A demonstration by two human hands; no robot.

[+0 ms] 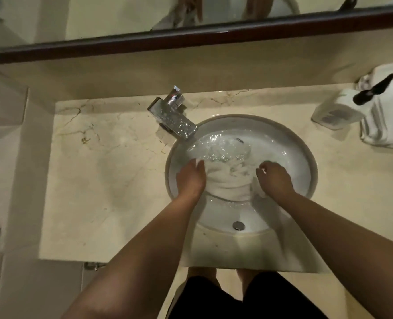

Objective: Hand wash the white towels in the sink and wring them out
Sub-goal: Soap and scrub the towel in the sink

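Left hand point(191, 178) lying flat, fingers straight, pressing on the left end of a soaked white terry-cloth towel point(227, 183); right hand point(275, 178) curling its fingers over the right end and pinching a fold there. Towel sitting bunched in a thick roll between the two hands, half under the water inside the round white ceramic sink point(306, 157), well up from the small chrome overflow fitting point(238, 225) on the near wall. Whether a second towel is lying under the rippling water, impossible to tell. Judging by the look of it: cloth soft and limp, heavy with water, slippery only a little, not fragile, likely sagging and dripping once lifted. Best taken at both ends of the roll, one hand each, leaving the middle free for twisting. Outward from the basin, a squared chrome tap point(174, 116) spotted with droplets standing at the back left of the rim, on a cream marble counter point(98, 180). At the far right of it, a white plastic pump bottle with a black nozzle point(343, 109) just beside folded white cloths point(384, 125). Behind all, a dark wooden mirror frame point(191, 35).
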